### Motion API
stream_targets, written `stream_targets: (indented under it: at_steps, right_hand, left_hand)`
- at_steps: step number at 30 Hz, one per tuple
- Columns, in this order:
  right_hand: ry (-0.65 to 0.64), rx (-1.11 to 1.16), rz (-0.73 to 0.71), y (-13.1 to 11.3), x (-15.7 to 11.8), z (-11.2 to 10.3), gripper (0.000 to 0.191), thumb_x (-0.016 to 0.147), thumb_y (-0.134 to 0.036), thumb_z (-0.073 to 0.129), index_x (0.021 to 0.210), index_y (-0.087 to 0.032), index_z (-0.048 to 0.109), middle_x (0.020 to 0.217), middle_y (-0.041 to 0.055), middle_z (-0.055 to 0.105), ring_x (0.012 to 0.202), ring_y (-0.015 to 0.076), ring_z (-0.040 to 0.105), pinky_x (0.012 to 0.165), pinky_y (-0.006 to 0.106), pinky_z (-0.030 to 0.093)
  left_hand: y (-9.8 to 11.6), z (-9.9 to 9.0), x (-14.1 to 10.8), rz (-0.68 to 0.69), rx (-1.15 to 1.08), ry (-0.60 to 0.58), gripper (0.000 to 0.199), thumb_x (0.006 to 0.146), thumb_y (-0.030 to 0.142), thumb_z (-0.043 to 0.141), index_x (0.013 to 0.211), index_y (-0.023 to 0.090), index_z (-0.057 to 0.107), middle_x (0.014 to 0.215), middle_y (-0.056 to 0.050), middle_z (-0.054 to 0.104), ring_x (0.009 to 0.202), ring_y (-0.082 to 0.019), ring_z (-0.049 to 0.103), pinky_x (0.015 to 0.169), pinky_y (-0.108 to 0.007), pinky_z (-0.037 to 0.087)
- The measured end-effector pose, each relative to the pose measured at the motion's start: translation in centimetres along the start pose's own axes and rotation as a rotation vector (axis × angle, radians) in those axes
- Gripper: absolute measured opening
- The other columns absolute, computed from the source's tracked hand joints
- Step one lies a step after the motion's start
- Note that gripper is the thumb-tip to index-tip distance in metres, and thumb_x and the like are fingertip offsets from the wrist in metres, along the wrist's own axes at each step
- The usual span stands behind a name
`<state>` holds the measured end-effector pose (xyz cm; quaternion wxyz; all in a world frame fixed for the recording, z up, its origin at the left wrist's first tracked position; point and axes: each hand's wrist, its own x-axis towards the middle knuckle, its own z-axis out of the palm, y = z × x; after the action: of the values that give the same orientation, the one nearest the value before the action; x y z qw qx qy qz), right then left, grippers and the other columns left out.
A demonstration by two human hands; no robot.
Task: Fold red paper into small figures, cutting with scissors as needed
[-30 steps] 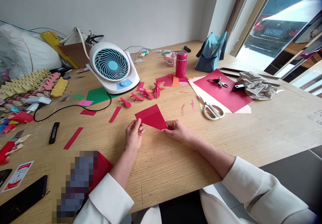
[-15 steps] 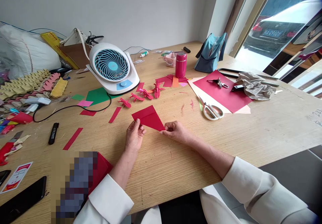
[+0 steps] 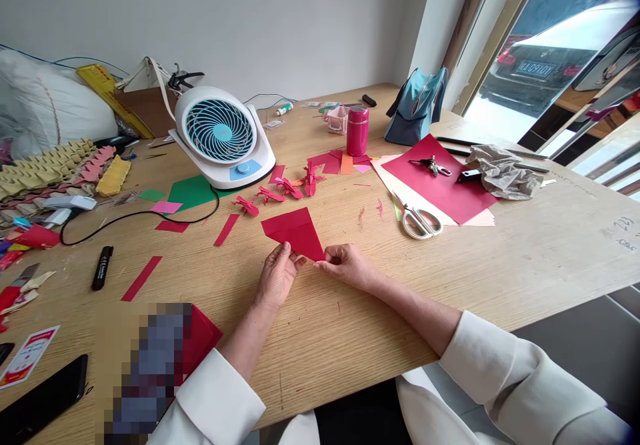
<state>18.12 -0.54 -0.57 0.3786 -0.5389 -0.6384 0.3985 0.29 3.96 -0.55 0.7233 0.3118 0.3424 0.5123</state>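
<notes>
A folded piece of red paper (image 3: 297, 229) is held just over the wooden table between both hands. My left hand (image 3: 278, 273) pinches its lower edge, thumb on top. At its lower right corner, my right hand (image 3: 349, 265) grips the paper between thumb and bent fingers. A crease line runs across the upper part of the paper. Beyond it stand several small folded red paper figures (image 3: 289, 188) in a row. White-handled scissors (image 3: 421, 222) lie to the right, partly on stacked paper sheets.
A white and blue fan (image 3: 220, 131) stands behind the figures, its black cord curving left. A pink bottle (image 3: 357, 131), a blue bag (image 3: 417, 106) and a large red sheet (image 3: 440, 181) are farther back. A black marker (image 3: 103, 268) and a phone (image 3: 47, 398) lie left.
My left hand has slid right along the paper's lower edge, closer to my right hand. The paper has turned slightly. My right hand keeps its hold on the corner.
</notes>
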Motion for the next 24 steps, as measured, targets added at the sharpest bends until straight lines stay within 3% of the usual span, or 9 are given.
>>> stream_targets:
  at_steps: [7,14,17,19,24]
  right_hand:
    - [-0.026,-0.062,-0.035,0.0,0.0,0.1,0.032,0.082,-0.040,0.066,0.062,-0.016,0.055,0.056,-0.0053,0.046,0.053,0.0073,0.037,0.053,0.022,0.027]
    - [-0.021,-0.112,-0.109,-0.3,0.2,-1.0,0.027,0.087,-0.033,0.061,0.066,-0.017,0.055,0.061,-0.0029,0.051,0.056,0.0088,0.043,0.056,0.022,0.032]
    - [0.084,-0.271,-0.185,-0.3,0.6,-3.0,0.021,0.090,-0.030,0.057,0.074,-0.017,0.061,0.073,0.0020,0.059,0.065,0.0116,0.051,0.063,0.024,0.037]
    - [0.208,-0.400,-0.152,0.0,0.8,-4.9,0.018,0.091,-0.026,0.055,0.079,-0.017,0.064,0.079,0.0048,0.062,0.068,0.0132,0.054,0.065,0.025,0.038]
    - [0.520,-0.801,0.143,2.4,0.5,-10.7,0.021,0.089,-0.027,0.056,0.104,-0.018,0.067,0.102,0.0120,0.064,0.090,0.0235,0.060,0.078,0.033,0.043]
  left_hand:
    - [0.5,-0.3,0.5,0.005,-0.083,0.054,0.035,0.063,0.034,0.088,0.087,0.018,0.067,0.093,-0.003,0.074,0.083,-0.016,0.068,0.073,-0.030,0.055]
    - [0.8,-0.8,1.0,0.164,-0.026,0.111,0.033,0.060,0.029,0.090,0.081,0.020,0.066,0.089,0.000,0.074,0.084,-0.014,0.068,0.077,-0.027,0.054]
    - [0.6,-1.0,1.1,0.182,-0.019,0.127,0.034,0.058,0.028,0.090,0.081,0.019,0.066,0.087,0.002,0.073,0.082,-0.009,0.067,0.079,-0.022,0.052]
    - [0.5,-1.1,1.1,0.174,-0.026,0.146,0.033,0.058,0.028,0.090,0.079,0.019,0.065,0.085,0.002,0.072,0.080,-0.009,0.066,0.077,-0.020,0.052]
    - [0.3,-1.3,1.1,0.178,0.023,0.174,0.032,0.062,0.036,0.087,0.076,0.019,0.063,0.079,0.003,0.070,0.079,-0.010,0.065,0.076,-0.021,0.051]
